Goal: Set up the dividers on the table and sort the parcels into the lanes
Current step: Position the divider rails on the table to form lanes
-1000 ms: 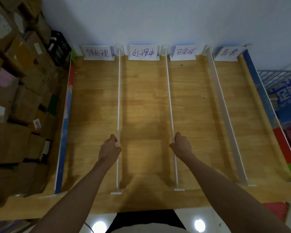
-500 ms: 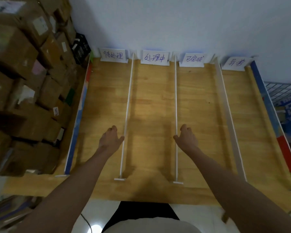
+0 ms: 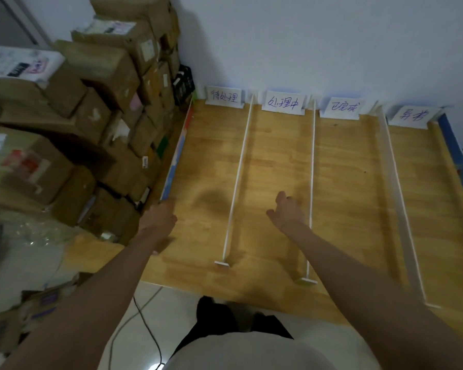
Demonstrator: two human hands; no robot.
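Three white dividers stand lengthwise on the wooden table (image 3: 345, 161): a left divider (image 3: 238, 172), a middle divider (image 3: 312, 182) and a wider right divider (image 3: 396, 193). They split the top into lanes, each headed by a white handwritten label card (image 3: 225, 98) at the wall. My left hand (image 3: 159, 217) hovers over the left lane near the table's left edge, fingers relaxed, holding nothing. My right hand (image 3: 288, 212) hangs loosely between the left and middle dividers, touching neither. Brown cardboard parcels (image 3: 102, 76) are stacked to the left of the table.
A blue-edged board (image 3: 175, 164) lines the table's left side and another (image 3: 457, 153) the right side. More parcels and plastic wrap (image 3: 24, 231) lie on the floor at the left. A black cable (image 3: 145, 324) runs across the white floor tiles.
Both hands have let go of the left and middle dividers and shifted leftward. The view has swung left, showing more of the parcel stack.
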